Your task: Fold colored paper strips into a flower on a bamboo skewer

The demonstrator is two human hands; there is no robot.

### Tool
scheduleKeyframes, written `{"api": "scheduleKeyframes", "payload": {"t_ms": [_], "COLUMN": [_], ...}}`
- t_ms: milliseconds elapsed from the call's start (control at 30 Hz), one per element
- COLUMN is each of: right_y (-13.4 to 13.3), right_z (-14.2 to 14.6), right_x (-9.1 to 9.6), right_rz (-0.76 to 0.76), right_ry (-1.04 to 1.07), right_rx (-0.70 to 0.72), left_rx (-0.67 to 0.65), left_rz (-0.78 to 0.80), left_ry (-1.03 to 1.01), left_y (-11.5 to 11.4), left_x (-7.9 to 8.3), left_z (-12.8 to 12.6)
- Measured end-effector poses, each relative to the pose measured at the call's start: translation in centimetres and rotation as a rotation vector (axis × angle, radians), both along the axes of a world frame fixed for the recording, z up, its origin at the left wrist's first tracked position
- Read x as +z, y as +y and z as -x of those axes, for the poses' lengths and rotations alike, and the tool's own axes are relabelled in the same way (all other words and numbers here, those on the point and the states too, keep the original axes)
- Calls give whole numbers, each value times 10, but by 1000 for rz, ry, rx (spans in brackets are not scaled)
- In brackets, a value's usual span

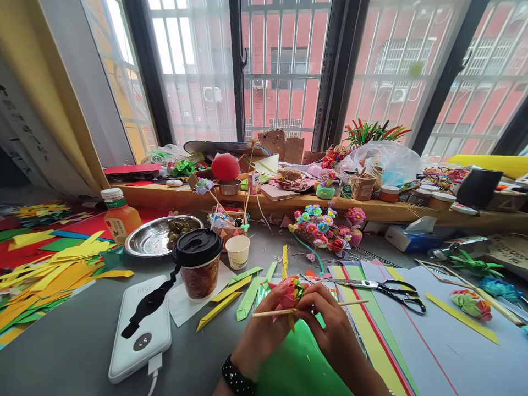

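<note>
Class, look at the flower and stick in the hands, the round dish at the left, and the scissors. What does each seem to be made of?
Flower: folded coloured paper, matt, with creased pink petals.
Stick: probably wood or bamboo, thin, pale and unpainted.
Round dish: metal, likely steel, with a shiny, reflective rim.
Scissors: bright metal blades; the black handles look like plastic.

Paper flower (pixel 289 293): pink and red folded petals with a little green and yellow, small, bunched tight. Sits between my fingertips, just above the green sheet at the near table edge, facing up and away from me.

Stick (pixel 313 308): thin, pale wood, straight. Lies nearly level, running from left to right under the flower, right end slightly higher and poking past my fingers toward the scissors. It touches the flower at its base.
</note>
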State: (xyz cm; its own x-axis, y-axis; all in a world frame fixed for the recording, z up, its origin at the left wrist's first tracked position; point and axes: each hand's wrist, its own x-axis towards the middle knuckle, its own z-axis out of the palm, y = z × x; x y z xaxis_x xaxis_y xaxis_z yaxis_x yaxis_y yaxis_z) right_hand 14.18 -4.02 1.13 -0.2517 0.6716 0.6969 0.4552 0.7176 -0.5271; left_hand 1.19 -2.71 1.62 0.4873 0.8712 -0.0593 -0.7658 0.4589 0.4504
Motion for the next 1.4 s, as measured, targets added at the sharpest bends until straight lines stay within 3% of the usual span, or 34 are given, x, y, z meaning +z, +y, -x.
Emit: {"api": "scheduleKeyframes", "payload": {"t_ms": [133,367,733,967,1400], "right_y": [-1,-3,-5,-2,-4], "right_z": [2,7,5,6,8], "right_x": [0,-2,-15,-13,-13], "right_rz": [-16,-154,-230,-175,-106], "right_ry": [8,8,-2,-18,11], "right_rx": [-18,-70,-121,-73,-36], "left_rx": [-1,16,-41,21,-16], "left_rz": [-6,63,15,30,-39], "left_ry": [4,-61,-163,-92,-26], "left_y": [1,1,-1,2,-2], "left_x": [-4,3,-5,-9,0], "left_z": [1,1,-2,-1,0]}}
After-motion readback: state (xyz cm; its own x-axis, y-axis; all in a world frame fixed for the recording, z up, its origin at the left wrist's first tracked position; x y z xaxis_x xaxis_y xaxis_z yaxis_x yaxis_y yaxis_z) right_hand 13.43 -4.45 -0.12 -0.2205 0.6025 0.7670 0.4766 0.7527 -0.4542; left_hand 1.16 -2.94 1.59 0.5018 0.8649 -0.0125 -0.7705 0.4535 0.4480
